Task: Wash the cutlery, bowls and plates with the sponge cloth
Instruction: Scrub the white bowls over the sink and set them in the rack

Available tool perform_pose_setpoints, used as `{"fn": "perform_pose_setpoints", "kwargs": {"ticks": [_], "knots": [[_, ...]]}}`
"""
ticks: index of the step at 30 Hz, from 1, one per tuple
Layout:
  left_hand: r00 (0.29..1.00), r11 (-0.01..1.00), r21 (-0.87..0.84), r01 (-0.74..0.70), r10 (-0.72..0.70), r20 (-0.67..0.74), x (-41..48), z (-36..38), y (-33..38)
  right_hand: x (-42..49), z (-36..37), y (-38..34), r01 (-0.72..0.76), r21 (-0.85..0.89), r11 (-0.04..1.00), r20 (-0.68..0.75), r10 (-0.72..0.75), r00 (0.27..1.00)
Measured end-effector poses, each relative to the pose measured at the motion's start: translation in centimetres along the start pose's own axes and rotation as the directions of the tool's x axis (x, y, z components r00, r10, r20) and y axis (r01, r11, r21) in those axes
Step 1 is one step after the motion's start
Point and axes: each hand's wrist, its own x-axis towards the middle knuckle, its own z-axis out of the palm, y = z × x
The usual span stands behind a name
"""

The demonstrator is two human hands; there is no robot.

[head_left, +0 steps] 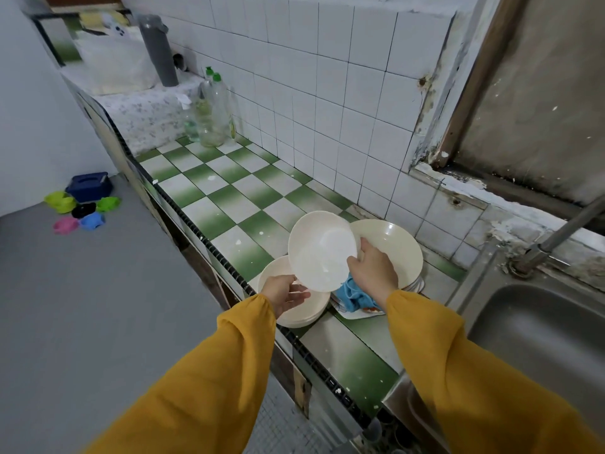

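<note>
**Both hands on one white bowl, tipped up over the desk**

The left hand (284,293) grips the lower rim of the white bowl (322,250) and the right hand (373,271) pinches its far edge, so the bowl tilts open toward the camera, above a stack of bowls (306,314) at the front edge of the green-checked desk (229,204). The blue sponge cloth (355,294) lies crumpled on a plate (350,316) just under the right wrist; whether that hand touches it, I cannot tell. A cream bowl (393,247) stands behind, and the sink (540,322) is to the right.
</note>
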Motion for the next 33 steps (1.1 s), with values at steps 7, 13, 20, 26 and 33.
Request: {"fn": "perform_pose_setpoints", "kwargs": {"ticks": [7,13,20,26,33], "knots": [[0.996,0.995,0.061,0.084,-0.086,0.034,1.2,0.4,0.4,-0.9,0.8,-0.2,0.031,-0.231,0.972,-0.029,-0.039,0.999],[0.983,0.987,-0.024,0.159,-0.156,0.096,1.9,0.3,0.2,-1.9,1.5,-0.4,0.096,-0.348,0.932,-0.039,-0.117,0.992],[0.987,0.985,-0.077,0.157,-0.153,0.058,2.1,0.2,0.3,-2.4,1.6,0.1,0.25,-0.362,0.898,-0.093,-0.302,0.949],[0.997,0.98,-0.198,0.035,-0.02,0.075,1.3,-0.4,1.0,-2.2,1.7,0.6,0.329,-0.112,0.938,-0.159,-0.344,0.925],[0.944,0.931,-0.163,-0.328,0.317,-0.09,-0.5,0.3,2.3,-0.6,1.2,-0.6,0.055,0.495,0.867,-0.046,-0.037,0.998]]}}
